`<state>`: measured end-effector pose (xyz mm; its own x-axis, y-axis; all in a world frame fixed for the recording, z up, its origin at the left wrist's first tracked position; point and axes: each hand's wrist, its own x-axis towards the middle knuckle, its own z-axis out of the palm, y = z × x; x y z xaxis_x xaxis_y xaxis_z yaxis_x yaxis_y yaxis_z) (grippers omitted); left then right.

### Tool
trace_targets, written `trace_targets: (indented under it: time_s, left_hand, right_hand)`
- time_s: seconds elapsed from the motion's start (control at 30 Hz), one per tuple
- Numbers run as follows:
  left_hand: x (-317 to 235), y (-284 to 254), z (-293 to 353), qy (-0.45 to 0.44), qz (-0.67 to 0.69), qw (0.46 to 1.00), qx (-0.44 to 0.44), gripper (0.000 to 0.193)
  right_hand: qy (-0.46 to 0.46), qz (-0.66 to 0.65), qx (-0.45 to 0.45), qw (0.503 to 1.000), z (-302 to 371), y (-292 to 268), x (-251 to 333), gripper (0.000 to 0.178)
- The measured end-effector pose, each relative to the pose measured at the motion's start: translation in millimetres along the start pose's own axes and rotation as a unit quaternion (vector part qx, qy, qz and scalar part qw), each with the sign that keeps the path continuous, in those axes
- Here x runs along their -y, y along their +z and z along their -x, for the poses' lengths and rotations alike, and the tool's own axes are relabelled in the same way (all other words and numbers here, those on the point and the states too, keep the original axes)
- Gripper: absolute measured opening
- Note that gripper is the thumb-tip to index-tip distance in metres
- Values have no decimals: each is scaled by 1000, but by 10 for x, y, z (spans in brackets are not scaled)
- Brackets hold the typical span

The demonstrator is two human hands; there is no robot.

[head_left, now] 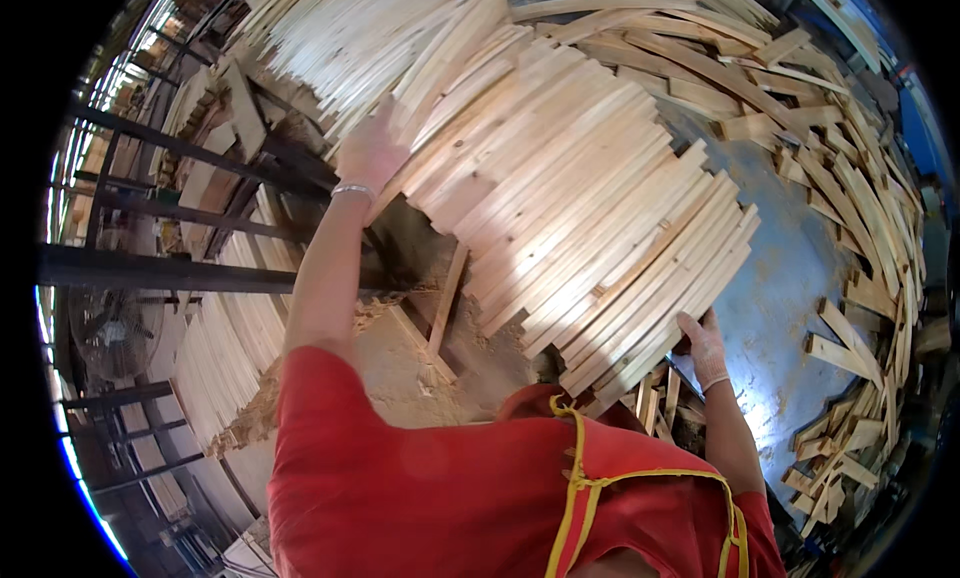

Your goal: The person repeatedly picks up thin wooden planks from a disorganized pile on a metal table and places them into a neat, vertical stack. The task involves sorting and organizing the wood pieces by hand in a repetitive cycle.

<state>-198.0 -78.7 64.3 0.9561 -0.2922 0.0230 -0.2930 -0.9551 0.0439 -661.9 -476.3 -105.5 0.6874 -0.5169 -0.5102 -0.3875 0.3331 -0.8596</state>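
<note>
My left hand, in a pale glove with a band at the wrist, reaches forward and is closed on the near end of a light wooden strip. That strip lies slanted along the left side of a wide row of wooden strips, packed edge to edge. My right hand, also pale-gloved, is low at the right, against the nearest strips in the row. Its thumb touches the edge strip and stands apart from the fingers, which are partly hidden.
Loose offcuts heap in a curve along the right of the blue-grey table. More strips lie beyond my left hand. Dark metal bars and a fan stand at left. Sawdust and a loose stick lie below the row.
</note>
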Motion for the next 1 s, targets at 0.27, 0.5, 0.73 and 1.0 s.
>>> trace_targets:
  time_s: [0.27,0.5,0.73,1.0]
  left_hand:
    - [-198,677,22,117,-69,968,-212,63]
    - [-1245,1498,1256,326,88,892,-301,34]
    - [-699,953,1052,194,-11,963,-189,66]
    - [-2653,1172,2997,382,157,910,36,37]
  right_hand:
    - [2,37,-41,998,0,84,-38,80]
    - [-44,43,3,998,57,76,32,73]
    - [-18,111,19,993,-31,-67,37,64]
    - [-199,389,-179,881,-879,-896,1109,69]
